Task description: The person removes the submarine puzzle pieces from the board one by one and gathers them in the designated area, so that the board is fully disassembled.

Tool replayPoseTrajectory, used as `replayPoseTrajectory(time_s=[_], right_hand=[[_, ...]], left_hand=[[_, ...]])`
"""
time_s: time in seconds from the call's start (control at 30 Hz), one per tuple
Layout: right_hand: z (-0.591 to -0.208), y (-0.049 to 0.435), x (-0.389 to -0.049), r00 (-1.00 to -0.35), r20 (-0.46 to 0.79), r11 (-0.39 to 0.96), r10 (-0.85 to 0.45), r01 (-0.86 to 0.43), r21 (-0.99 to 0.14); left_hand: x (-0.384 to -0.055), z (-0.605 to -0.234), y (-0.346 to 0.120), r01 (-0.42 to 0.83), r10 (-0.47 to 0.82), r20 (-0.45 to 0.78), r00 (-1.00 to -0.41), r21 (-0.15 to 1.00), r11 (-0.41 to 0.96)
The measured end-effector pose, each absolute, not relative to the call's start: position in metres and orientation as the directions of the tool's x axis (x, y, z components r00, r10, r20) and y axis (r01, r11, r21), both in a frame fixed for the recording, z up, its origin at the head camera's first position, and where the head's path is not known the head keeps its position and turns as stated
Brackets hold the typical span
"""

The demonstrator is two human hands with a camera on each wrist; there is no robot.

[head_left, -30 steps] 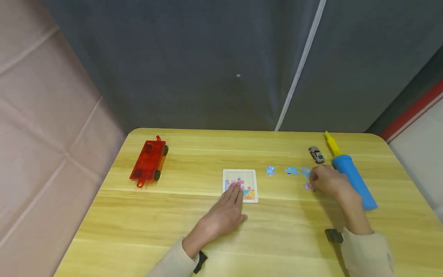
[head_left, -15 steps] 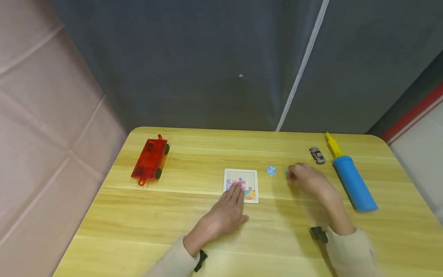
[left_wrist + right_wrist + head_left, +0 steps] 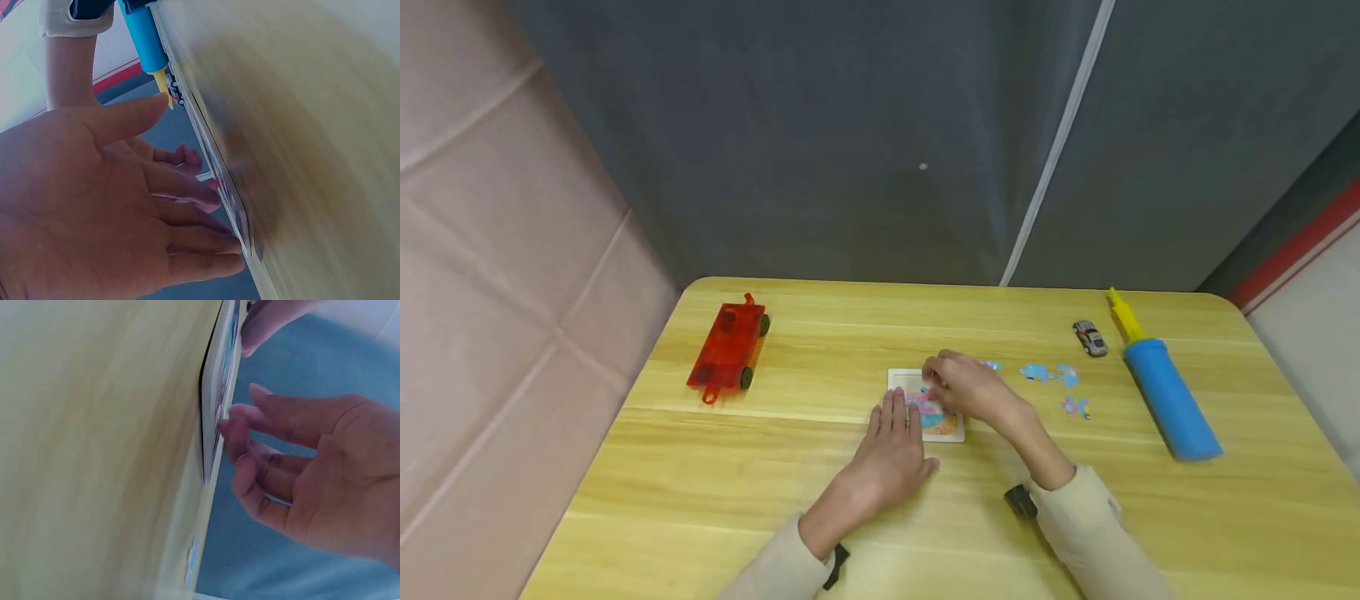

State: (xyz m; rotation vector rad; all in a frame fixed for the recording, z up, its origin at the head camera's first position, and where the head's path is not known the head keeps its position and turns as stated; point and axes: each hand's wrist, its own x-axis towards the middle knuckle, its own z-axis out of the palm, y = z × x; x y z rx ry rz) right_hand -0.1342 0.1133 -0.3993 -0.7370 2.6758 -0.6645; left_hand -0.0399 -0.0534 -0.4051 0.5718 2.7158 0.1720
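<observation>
A square white-framed jigsaw tray [image 3: 951,437], partly filled with pink, teal and orange pieces, lies on the table in the head view. My left hand [image 3: 891,458] rests its straight fingers on the tray's near left part, and the left wrist view shows these fingers [image 3: 203,240] at the tray edge. Above the tray's right side, my right hand [image 3: 973,390] has thumb and curled fingers drawn together on a puzzle piece, which the fingers mostly hide. Loose jigsaw pieces [image 3: 1036,372] lie to the right, one [image 3: 992,365] partly behind the right hand.
A red toy trailer [image 3: 728,348] with black wheels stands at the left. At the right lie a small silver toy car [image 3: 1090,338] and a blue pump [image 3: 1172,400] with a yellow nozzle. A dark grey partition [image 3: 812,167] rises behind the wooden table [image 3: 700,483].
My right hand has swept left from the loose pieces to the tray, uncovering the pieces at the right. The left hand stays on the tray, its fingers shifted slightly left.
</observation>
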Motion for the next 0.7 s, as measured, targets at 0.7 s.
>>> replayPoseTrajectory(time_s=[0.7], right_hand=[[-0.411,0.109,-0.136,-0.81,-0.146,0.737,-0.568,-0.423,-0.527]], left_hand=[[-0.037,-0.4,-0.053,0.381,0.422,-0.371,-0.827,0.182,0.907]])
